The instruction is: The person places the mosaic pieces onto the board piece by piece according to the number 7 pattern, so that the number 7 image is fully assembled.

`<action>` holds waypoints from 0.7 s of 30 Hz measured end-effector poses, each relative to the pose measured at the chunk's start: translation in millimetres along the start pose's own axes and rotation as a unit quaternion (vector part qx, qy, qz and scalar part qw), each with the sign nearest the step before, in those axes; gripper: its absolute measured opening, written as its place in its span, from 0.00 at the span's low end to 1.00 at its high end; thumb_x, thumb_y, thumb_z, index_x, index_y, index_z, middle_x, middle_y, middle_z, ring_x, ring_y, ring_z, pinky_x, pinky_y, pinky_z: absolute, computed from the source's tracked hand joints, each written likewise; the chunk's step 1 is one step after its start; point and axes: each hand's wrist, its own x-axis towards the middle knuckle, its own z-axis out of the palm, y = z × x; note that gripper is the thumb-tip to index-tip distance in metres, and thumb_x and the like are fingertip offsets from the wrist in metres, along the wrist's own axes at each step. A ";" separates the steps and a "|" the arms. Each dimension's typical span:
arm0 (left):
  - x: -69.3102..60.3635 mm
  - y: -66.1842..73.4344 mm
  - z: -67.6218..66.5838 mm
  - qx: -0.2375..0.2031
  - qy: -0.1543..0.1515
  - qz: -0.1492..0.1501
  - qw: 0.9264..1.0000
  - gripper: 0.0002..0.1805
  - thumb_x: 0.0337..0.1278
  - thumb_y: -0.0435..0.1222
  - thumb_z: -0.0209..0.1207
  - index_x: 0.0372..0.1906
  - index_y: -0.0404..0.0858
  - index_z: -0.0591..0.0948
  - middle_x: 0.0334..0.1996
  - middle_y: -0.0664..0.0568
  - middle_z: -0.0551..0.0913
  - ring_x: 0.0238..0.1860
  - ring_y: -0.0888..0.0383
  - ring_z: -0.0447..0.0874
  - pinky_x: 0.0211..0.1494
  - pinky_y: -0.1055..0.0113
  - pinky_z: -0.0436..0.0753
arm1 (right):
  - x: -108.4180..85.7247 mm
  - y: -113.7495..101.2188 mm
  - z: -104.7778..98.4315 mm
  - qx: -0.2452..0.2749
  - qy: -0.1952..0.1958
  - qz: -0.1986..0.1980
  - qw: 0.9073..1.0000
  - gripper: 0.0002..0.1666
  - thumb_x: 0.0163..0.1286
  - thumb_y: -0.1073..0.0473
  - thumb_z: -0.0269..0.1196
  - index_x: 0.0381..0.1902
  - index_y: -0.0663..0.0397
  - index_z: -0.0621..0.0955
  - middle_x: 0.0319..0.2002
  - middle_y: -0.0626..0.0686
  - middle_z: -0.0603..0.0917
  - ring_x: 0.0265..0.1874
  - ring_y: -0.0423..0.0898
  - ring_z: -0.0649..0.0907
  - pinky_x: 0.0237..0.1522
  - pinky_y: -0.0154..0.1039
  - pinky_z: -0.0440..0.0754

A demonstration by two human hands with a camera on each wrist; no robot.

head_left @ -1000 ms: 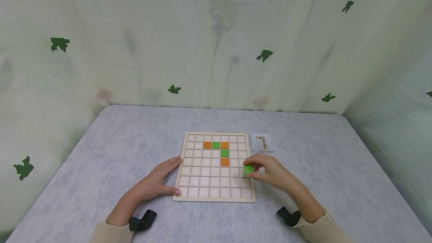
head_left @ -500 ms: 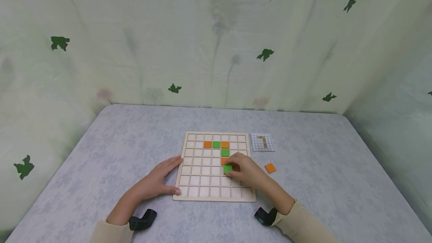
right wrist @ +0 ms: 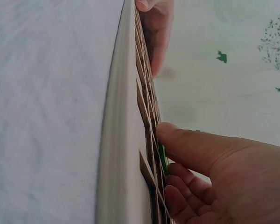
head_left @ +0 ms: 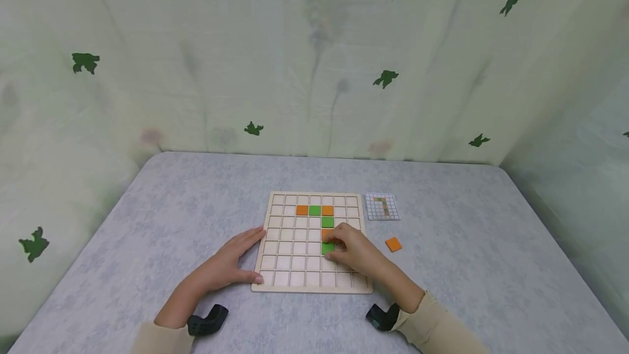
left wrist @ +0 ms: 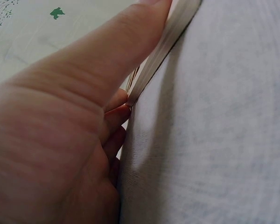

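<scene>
A wooden grid board (head_left: 300, 263) lies flat on the table. At its left edge rests my left hand (head_left: 227, 262), fingers fairly straight along the side and thumb near the front corner. My right hand (head_left: 356, 250) is over the board's right half, thumb and fingertips pinching a green tile (head_left: 327, 248) at a cell in the column of tiles. Just behind it, an orange tile (head_left: 326, 232) is partly covered by the fingers. Farther back sit another green tile (head_left: 327, 222) and a row of orange, green and orange tiles. In the right wrist view the green tile (right wrist: 164, 161) shows only as a sliver.
A loose orange tile (head_left: 393, 244) lies on the table right of the board. Behind it is a small pattern card (head_left: 382, 206) printed with a coloured grid. A fabric backdrop (head_left: 295, 70) hangs beyond the table's far edge.
My right hand has carried the green tile leftward from the board's right edge to the tile column and lowered it at a cell. The loose orange tile has come into view. My left hand stays put.
</scene>
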 end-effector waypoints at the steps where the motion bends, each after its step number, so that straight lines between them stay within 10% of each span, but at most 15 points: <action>1: 0.0 -0.1 0.1 0.001 0.000 0.001 1.000 0.55 0.34 0.57 0.66 0.67 0.35 0.57 0.67 0.43 0.54 0.66 0.42 0.48 0.61 0.42 0.51 | -0.3 -0.1 -1.2 0.004 -0.001 0.003 1.000 0.17 0.55 0.58 0.67 0.43 0.52 0.80 0.39 0.46 0.75 0.33 0.41 0.72 0.35 0.33 0.72; 12: -0.3 0.5 -0.3 0.000 0.001 0.001 1.000 0.55 0.34 0.57 0.66 0.67 0.35 0.57 0.67 0.43 0.55 0.66 0.42 0.48 0.61 0.42 0.51 | -27.9 4.7 -45.5 0.003 0.045 -0.025 0.999 0.23 0.55 0.56 0.66 0.50 0.52 0.76 0.47 0.48 0.75 0.44 0.51 0.75 0.44 0.48 0.74; 21: -0.3 0.7 -1.4 0.004 -0.003 -0.001 1.000 0.55 0.34 0.58 0.65 0.68 0.35 0.56 0.67 0.43 0.54 0.66 0.42 0.48 0.61 0.42 0.51 | -62.1 38.9 -71.7 -0.003 0.069 0.028 0.997 0.27 0.52 0.58 0.68 0.52 0.55 0.75 0.54 0.54 0.73 0.52 0.52 0.72 0.49 0.52 0.71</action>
